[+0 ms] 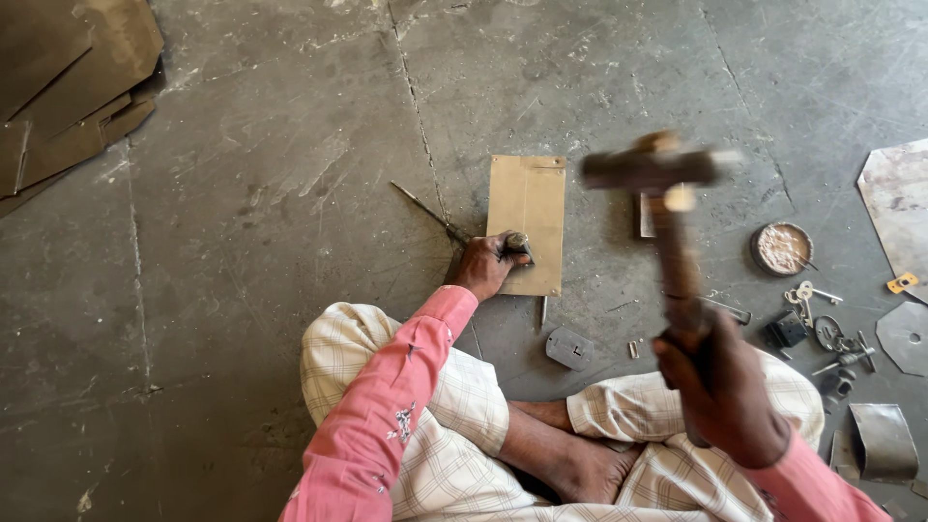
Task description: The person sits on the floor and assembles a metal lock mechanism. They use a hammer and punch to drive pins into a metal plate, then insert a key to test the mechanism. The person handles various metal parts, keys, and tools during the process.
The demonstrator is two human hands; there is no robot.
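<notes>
Right hand (720, 387) grips a raised hammer (662, 184); left hand (488, 263) clenches a punch (517, 242) on the brass sheet (527, 208) just beyond it

Soft daylight, motion-blurred hammer (657, 174)

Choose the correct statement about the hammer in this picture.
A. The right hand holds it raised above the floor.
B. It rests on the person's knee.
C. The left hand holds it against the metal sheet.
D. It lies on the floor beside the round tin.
A: the right hand grips the wooden handle of the hammer, whose blurred head is up in the air, while the left hand holds a small punch on the brass-coloured sheet.
</notes>
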